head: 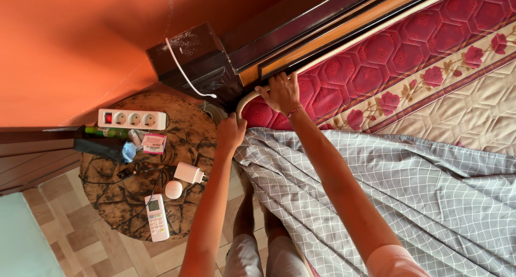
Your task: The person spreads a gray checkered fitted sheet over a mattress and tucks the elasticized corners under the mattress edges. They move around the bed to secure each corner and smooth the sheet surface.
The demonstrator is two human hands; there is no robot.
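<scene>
Hands point(231, 133) on mattress point(376, 56) beside table point(188, 121)

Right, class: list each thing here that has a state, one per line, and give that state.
Grey checked sheet: partly spread, corner not yet over the mattress.
Mattress: corner bare.
Left hand: closed on the sheet edge.
Right hand: gripping the mattress corner.
Power strip: switch lit red.

orange wall point(70, 46) | tiled floor point(80, 239) | round side table point(188, 132) | dark headboard point(279, 35)
</scene>
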